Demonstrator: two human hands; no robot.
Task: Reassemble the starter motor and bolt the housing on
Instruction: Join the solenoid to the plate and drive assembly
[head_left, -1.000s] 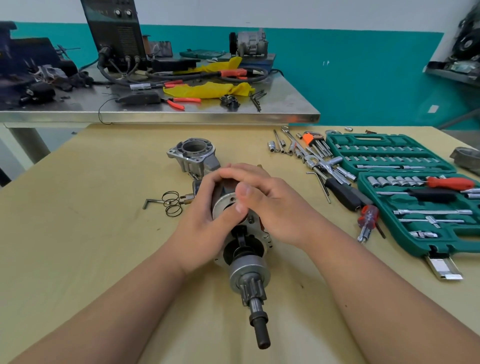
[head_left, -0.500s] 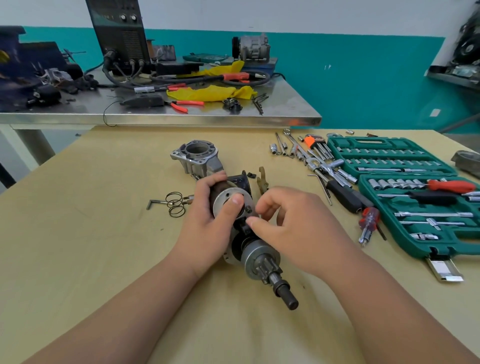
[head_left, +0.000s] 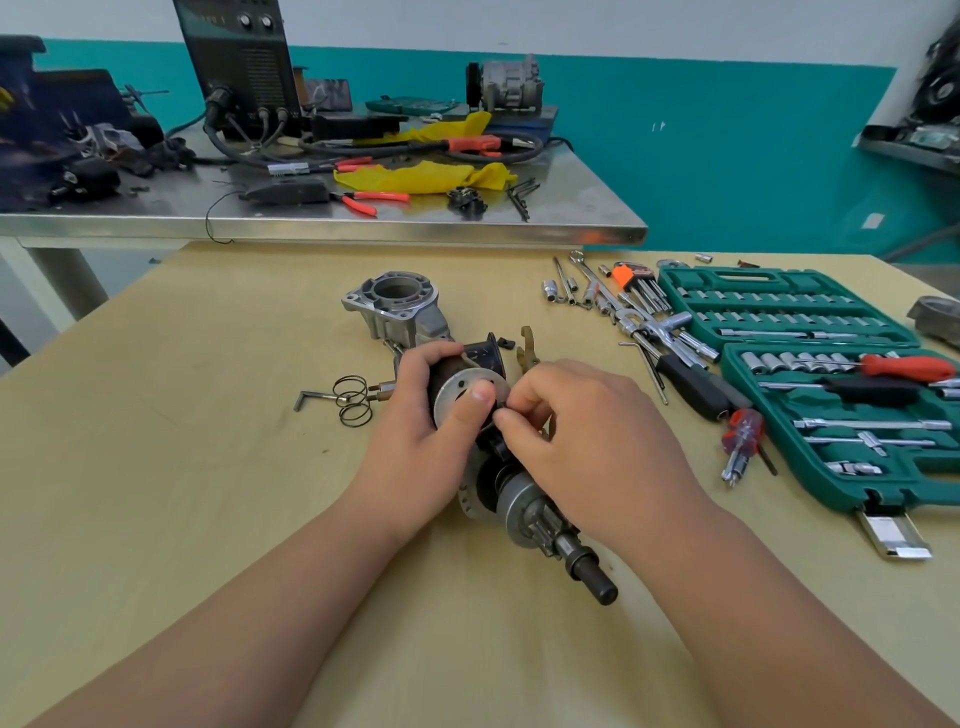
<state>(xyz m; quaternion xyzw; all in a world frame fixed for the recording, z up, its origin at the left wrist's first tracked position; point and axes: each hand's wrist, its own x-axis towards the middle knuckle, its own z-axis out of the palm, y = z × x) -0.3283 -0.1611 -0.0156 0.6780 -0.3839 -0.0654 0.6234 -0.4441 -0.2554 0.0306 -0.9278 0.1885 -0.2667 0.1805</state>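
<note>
- An L-shaped hex key lay on the wooden table, and just to its right sat a coiled wire spring.
- The grey cast housing stood apart from the motor, beyond the hands, with its round bore facing upward.
- The left hand was wrapped round the dark body of the starter motor. Its fingers curled over the top, and its thumb pressed on the round silver end plate.
- The starter motor rested low on the table between the two hands, near the middle of the view. Its pinion and shaft pointed toward the person and off to the right.
- The right hand was curled at the edge of the end plate, with thumb and forefinger pinched on a small part too tiny to make out.
- A brass-coloured fork lever lay just behind the right hand.
- Loose sockets and wrenches were scattered further right, with a black-handled driver and a small red screwdriver nearer the person.
- A green socket case lay open at the right edge, with tools in its slots.
</note>
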